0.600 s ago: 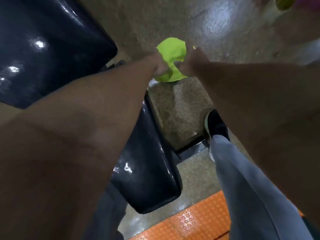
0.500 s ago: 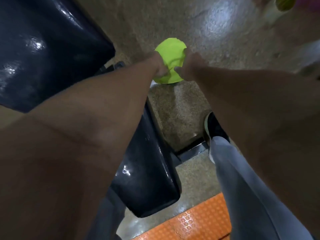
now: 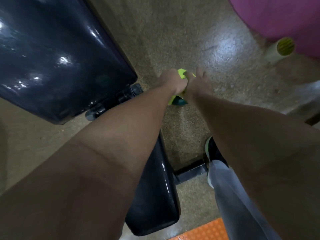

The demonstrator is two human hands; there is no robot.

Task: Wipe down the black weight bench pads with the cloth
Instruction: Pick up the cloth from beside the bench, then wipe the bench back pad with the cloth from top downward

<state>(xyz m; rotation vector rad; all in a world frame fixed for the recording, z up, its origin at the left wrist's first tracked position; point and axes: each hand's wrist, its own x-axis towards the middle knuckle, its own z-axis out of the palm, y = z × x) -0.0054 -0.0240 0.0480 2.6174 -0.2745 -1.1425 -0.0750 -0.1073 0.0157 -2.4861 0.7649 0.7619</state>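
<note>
Hands meet out in front of the person, above the floor [image 3: 181,40] and to the right of the bench. The left hand [image 3: 170,82] is clenched round the green cloth [image 3: 181,73], which shows as a small bright tuft above the knuckles and a darker fold [image 3: 178,101] under the wrists. The right hand [image 3: 199,82] presses against the bundle from the other side; its fingers look partly spread, and whether it really grips the cloth I cannot tell. My guess is that the cloth is being wadded into a pad that fits the palm before it goes back on the vinyl, which would explain why both hands work it in the air and away from the pads.

The big back pad [image 3: 57,54] lies to the left, glossy with glints of light. The narrower seat pad [image 3: 155,196] runs under the left forearm toward the orange mat [image 3: 204,231]. Neither touches the cloth. A shoe [image 3: 214,153] stands beside the bench foot.

Half a second ago the cloth hung open as a broad green sheet between the hands; now it is nearly swallowed by them. The view has also tipped up, bringing a pink shape [image 3: 285,18] into the far right corner.
</note>
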